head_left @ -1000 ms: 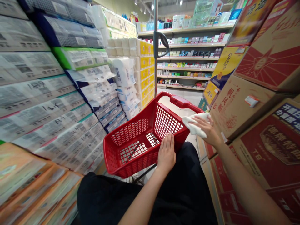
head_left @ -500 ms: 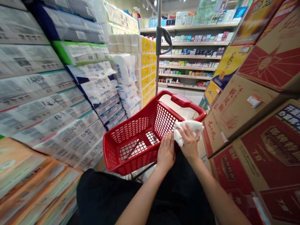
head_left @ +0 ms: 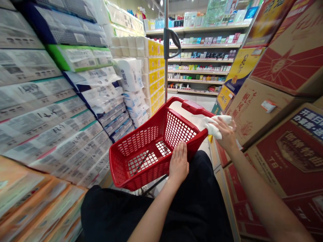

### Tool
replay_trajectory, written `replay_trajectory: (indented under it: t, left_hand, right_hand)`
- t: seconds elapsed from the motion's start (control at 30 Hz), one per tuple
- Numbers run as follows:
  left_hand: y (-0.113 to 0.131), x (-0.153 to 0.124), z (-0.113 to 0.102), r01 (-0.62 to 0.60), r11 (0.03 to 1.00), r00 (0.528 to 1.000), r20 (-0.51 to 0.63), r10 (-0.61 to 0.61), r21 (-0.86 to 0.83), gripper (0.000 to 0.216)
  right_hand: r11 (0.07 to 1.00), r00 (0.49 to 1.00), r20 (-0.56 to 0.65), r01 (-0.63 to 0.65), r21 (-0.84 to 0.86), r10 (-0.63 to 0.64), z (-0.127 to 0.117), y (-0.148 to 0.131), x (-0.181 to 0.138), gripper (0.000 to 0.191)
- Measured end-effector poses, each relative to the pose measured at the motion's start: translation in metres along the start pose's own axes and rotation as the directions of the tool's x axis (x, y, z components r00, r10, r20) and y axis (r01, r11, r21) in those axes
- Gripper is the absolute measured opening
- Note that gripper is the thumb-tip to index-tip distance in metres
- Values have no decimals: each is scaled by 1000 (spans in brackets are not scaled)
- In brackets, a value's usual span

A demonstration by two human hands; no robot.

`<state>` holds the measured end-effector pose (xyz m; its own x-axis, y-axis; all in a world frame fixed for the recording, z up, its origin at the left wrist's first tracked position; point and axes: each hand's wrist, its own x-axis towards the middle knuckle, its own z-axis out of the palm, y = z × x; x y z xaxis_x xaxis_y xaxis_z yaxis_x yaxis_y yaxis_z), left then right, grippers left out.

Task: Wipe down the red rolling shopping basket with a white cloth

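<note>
A red plastic shopping cart (head_left: 151, 132) with a perforated basket stands in front of my knees; nothing lies in its basket. My left hand (head_left: 179, 161) rests on the near side rim, its fingers stretched out straight and side by side. At the right end of the cart's curved handle, my right hand (head_left: 225, 132) is closed over a white cloth (head_left: 213, 127) and presses it against the red frame. Part of the cloth bunches out past the fingers. The palm side of each hand is hidden.
Stacked paper packs (head_left: 50, 114) wall the left side. Cardboard cartons (head_left: 275, 144) rise close on my right. A metal pole (head_left: 166, 77) with a grey handle (head_left: 173, 43) stands behind the cart. Shelves of small boxes (head_left: 202, 60) fill the back.
My right hand has moved right and slightly up with the cloth, from the rim corner to the handle's end. My left hand stays on the rim. The view has shifted slightly.
</note>
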<state>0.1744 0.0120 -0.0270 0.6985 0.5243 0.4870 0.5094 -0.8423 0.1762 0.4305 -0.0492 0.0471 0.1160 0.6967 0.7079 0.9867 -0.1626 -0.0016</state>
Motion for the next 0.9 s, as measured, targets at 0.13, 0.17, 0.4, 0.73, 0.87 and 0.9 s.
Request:
replay_trajectory:
  t: [0.13, 0.17, 0.4, 0.73, 0.87, 0.9]
  left_hand:
    - [1, 0, 0, 8, 1000, 1000, -6, -8, 10, 90]
    - [1, 0, 0, 8, 1000, 1000, -5, -8, 15, 90]
    - [-2, -2, 2, -24, 1000, 1000, -7, 24, -20, 86]
    - [-3, -2, 0, -19, 1000, 1000, 8, 19, 9, 85]
    - [0, 0, -1, -4, 1000, 1000, 13, 4, 25, 87]
    - [0, 0, -1, 0, 1000, 1000, 10, 0, 29, 88]
  right_hand:
    - [989, 987, -64, -146, 13, 147, 6, -2, 8, 36]
    - [983, 979, -83, -185, 10, 185, 8, -12, 5, 36]
    - [984, 988, -28, -151, 90, 154, 24, -123, -36, 43]
    - [994, 995, 44, 83, 71, -86, 9, -79, -31, 39]
    - [1000, 1000, 0, -5, -2, 5, -3, -14, -9, 39]
    - [999, 999, -11, -35, -8, 35, -3, -4, -4, 39]
